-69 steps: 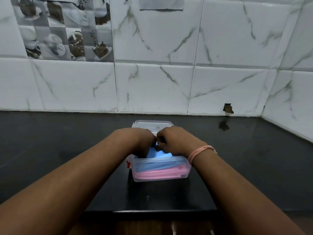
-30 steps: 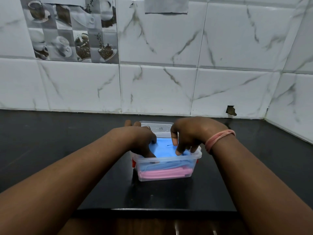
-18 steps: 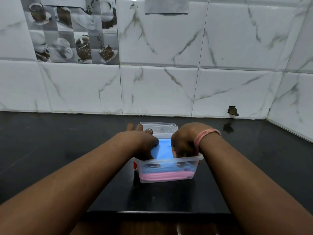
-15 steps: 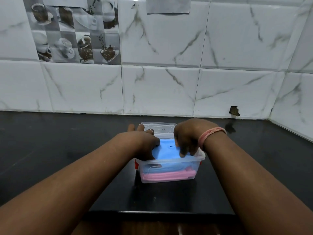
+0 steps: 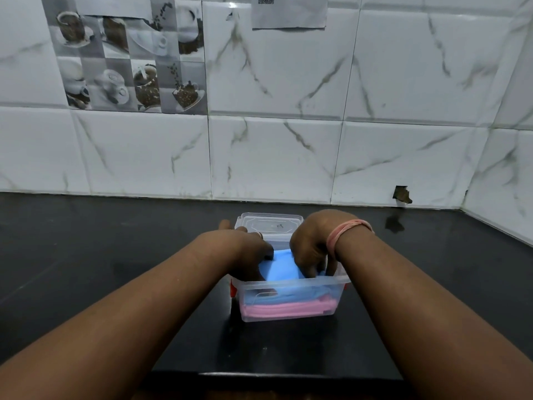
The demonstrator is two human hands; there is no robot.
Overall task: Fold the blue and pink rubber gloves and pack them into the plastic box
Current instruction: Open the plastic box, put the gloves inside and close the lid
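Observation:
A clear plastic box point(image 5: 291, 285) stands on the black counter in front of me. Folded pink gloves point(image 5: 288, 308) lie at its bottom, and a blue glove point(image 5: 281, 268) lies on top of them, rising to the rim. My left hand point(image 5: 245, 249) rests over the box's left side with its thumb on the blue glove and its fingertips reaching past the far corner. My right hand point(image 5: 310, 246) points its fingers down into the right side of the box and presses the blue glove there. Those fingertips are partly hidden behind the box wall.
The box's clear lid point(image 5: 268, 225) lies flat just behind it. A red clip point(image 5: 233, 288) shows on the box's left end. The black counter point(image 5: 115, 255) runs to a white tiled wall behind and on the right; its front edge is close to me.
My right hand has slid from the middle of the blue glove to the box's right side, pushing the glove lower. My left hand has stayed at the left edge.

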